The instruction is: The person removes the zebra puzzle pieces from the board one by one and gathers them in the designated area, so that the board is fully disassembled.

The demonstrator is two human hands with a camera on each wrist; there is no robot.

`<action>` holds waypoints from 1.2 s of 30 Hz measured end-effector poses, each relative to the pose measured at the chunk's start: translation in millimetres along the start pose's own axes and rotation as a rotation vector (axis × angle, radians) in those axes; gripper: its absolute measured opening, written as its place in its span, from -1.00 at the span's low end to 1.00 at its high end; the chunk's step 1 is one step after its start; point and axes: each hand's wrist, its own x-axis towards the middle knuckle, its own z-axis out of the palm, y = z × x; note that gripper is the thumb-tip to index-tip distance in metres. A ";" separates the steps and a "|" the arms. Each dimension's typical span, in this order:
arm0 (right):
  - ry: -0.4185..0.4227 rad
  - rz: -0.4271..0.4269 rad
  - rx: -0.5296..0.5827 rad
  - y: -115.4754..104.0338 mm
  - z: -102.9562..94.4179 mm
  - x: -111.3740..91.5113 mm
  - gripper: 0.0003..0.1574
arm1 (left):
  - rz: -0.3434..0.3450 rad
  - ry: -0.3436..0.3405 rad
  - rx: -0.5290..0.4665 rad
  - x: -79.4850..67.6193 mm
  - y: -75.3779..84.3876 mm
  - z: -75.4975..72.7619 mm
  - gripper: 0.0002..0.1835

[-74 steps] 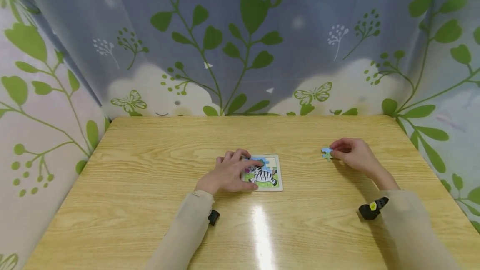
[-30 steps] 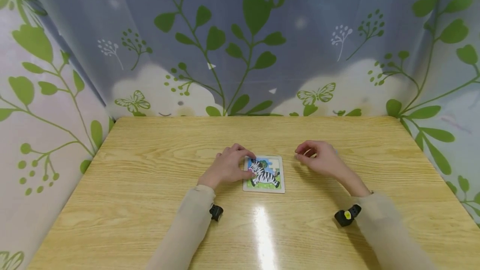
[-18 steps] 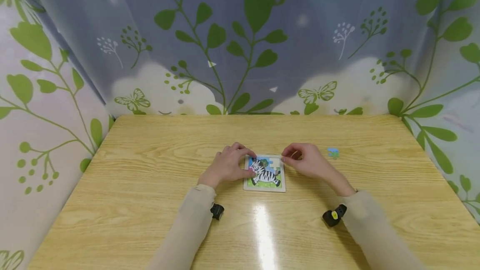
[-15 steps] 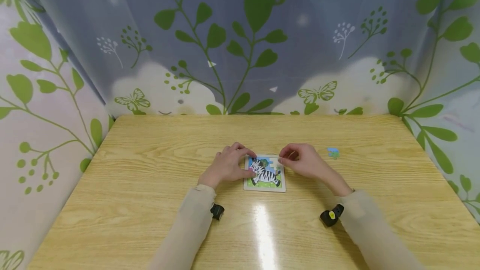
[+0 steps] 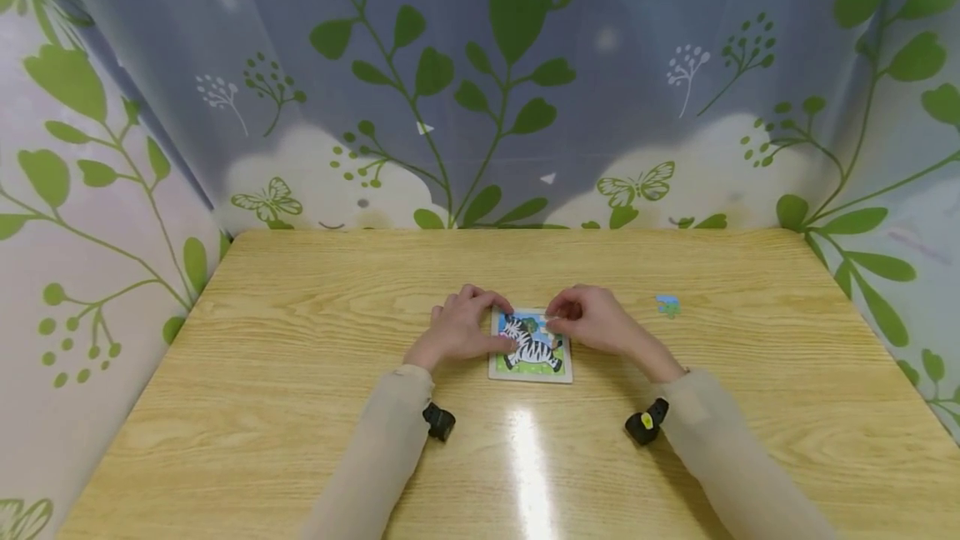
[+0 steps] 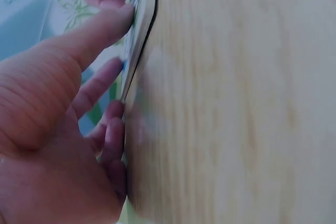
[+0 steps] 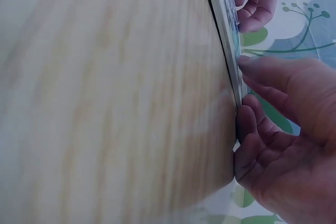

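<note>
In the head view a zebra jigsaw puzzle (image 5: 531, 352) lies flat in its pale square frame. A pale gap shows at its upper right. My left hand (image 5: 459, 330) rests on the puzzle's left side, thumb on the picture and index finger near the top-left corner. Over the upper-right corner is my right hand (image 5: 594, 322), thumb and index fingertips pinching a small puzzle piece, mostly hidden by the fingers. The left wrist view shows the left thumb (image 6: 113, 27) touching the board. From the right wrist, the right thumb (image 7: 262, 69) is close to the board's surface.
A loose blue and green puzzle piece (image 5: 668, 305) lies on the wooden table (image 5: 300, 340), right of the right hand. Curtains (image 5: 480, 107) with leaf prints hang behind the table and at both sides.
My right hand has moved left, from beside the loose piece to the puzzle's upper-right corner. The loose piece stays on the table. My left index finger has drawn back to the puzzle's upper-left edge.
</note>
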 end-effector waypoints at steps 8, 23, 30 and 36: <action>0.019 0.012 -0.017 -0.2 4.3 3.2 -0.86 | -0.058 0.010 0.022 4.1 6.1 3.6 -0.45; 0.025 0.073 0.010 -4.4 7.1 1.6 -0.87 | -0.072 -0.002 0.029 4.2 9.1 2.5 -0.46; -0.015 0.078 -0.012 -6.5 8.9 4.3 -0.91 | -0.076 -0.004 0.042 5.6 9.1 3.3 -0.45; -0.043 0.095 -0.007 -9.3 10.2 5.0 -0.92 | -0.089 -0.006 0.060 6.1 10.0 3.4 -0.45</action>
